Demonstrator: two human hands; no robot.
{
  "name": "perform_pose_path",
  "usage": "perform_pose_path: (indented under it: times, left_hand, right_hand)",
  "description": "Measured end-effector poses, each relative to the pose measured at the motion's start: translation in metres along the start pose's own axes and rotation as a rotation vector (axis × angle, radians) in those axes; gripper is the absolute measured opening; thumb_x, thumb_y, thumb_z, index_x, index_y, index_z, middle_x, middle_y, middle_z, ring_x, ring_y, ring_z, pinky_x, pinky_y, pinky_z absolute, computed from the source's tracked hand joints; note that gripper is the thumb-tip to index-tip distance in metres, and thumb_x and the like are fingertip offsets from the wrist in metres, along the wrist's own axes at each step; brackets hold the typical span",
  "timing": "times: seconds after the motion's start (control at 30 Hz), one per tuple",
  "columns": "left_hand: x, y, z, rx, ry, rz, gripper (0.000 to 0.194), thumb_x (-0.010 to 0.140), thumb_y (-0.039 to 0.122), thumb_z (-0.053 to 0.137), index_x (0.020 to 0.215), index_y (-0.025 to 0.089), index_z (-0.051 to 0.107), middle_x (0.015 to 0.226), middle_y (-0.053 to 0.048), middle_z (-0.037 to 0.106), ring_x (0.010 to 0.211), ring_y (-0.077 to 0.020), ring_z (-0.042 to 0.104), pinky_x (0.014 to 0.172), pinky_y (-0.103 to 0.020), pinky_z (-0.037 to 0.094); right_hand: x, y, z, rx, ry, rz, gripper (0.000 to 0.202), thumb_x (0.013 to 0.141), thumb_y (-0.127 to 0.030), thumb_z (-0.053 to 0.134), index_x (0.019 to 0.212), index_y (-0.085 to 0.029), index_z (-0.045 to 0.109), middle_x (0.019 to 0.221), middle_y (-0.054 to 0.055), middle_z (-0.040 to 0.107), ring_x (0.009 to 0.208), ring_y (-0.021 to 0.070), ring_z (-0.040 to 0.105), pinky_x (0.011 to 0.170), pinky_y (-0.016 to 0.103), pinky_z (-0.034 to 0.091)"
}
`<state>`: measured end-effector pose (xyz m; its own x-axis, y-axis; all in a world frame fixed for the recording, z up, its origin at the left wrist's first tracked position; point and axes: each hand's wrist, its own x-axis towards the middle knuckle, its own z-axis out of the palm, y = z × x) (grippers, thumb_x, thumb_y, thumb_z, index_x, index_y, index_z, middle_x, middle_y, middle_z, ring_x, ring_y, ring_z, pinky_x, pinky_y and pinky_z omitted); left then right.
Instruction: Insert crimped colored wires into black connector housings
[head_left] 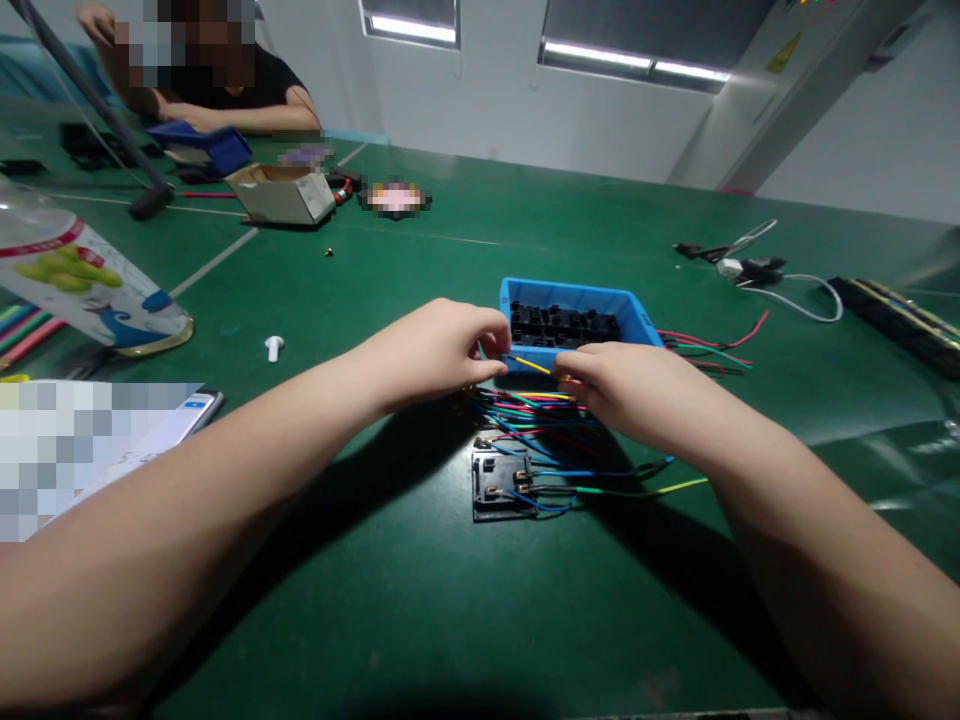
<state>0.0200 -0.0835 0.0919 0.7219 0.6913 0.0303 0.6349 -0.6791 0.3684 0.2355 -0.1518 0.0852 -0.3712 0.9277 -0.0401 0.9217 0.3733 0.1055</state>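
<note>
A short yellow wire (532, 366) is stretched between my two hands. Its dark left end is pinched in the fingers of my left hand (457, 345). The fingers of my right hand (600, 375) are closed on its other end. Just beyond my hands stands a blue bin (637, 318) holding black plastic parts (562, 324). Below them lies a bundle of coloured wires (525, 408). Nearer to me a black socket-like part (501, 484) with brass terminals rests on the table, with blue and green-yellow wires attached.
On the green table (420, 600), a bottle (90, 280), phone (206, 402) and white plug-like piece (274, 348) lie left. A carton (285, 195) and blue tray (202, 148) stand farther back, near a seated person (277, 90). White cable (810, 312) and black strips (900, 325) lie right.
</note>
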Motion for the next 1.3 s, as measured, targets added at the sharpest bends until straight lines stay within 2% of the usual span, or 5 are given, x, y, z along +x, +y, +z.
perform_pose_path:
  times: [0.47,0.6,0.83,1.13,1.3]
  left_hand:
    - [-0.010,0.014,-0.017,0.077,0.065,-0.097,0.024,0.079,0.031,0.057,0.088,0.019,0.077,0.078,-0.001,0.074,0.071,-0.0137,0.063,0.062,-0.023,0.037]
    - [-0.010,0.015,-0.015,0.072,-0.076,-0.095,0.023,0.080,0.031,0.056,0.088,0.019,0.074,0.080,-0.002,0.073,0.070,-0.0136,0.061,0.062,-0.023,0.037]
    - [-0.009,0.008,-0.007,-0.070,-0.518,-0.080,0.014,0.084,0.030,0.054,0.090,0.020,0.062,0.081,0.001,0.068,0.069,-0.0129,0.058,0.056,-0.021,0.036]
    - [-0.007,0.006,0.007,-0.236,-0.647,-0.102,0.009,0.089,0.024,0.050,0.092,0.020,0.056,0.089,0.000,0.072,0.080,-0.0135,0.066,0.065,-0.020,0.043]
    - [-0.006,0.008,0.008,-0.225,-0.653,-0.116,0.011,0.088,0.024,0.049,0.096,0.020,0.056,0.091,0.000,0.072,0.079,-0.0131,0.065,0.064,-0.020,0.042]
  right_hand:
    - [-0.014,0.045,-0.029,0.292,-0.061,0.021,0.018,0.086,-0.034,0.053,0.088,-0.023,0.067,0.080,0.001,0.068,0.064,0.0149,0.055,0.059,0.028,0.039]
    - [-0.017,0.045,-0.031,0.324,-0.205,0.065,0.020,0.083,-0.038,0.055,0.086,-0.023,0.067,0.074,0.000,0.066,0.060,0.0142,0.054,0.055,0.027,0.037]
    - [-0.010,0.021,-0.020,0.467,-0.572,-0.147,0.020,0.088,-0.032,0.047,0.090,-0.022,0.064,0.080,0.000,0.066,0.065,0.0136,0.056,0.056,0.024,0.038]
    - [0.002,0.008,-0.007,0.484,-0.744,-0.210,0.032,0.088,-0.028,0.046,0.105,-0.021,0.073,0.092,0.002,0.073,0.076,0.0162,0.063,0.066,0.025,0.043]
    - [0.001,0.011,-0.006,0.417,-0.756,-0.087,0.032,0.087,-0.036,0.047,0.092,-0.020,0.074,0.073,0.001,0.068,0.061,0.0149,0.057,0.056,0.026,0.039]
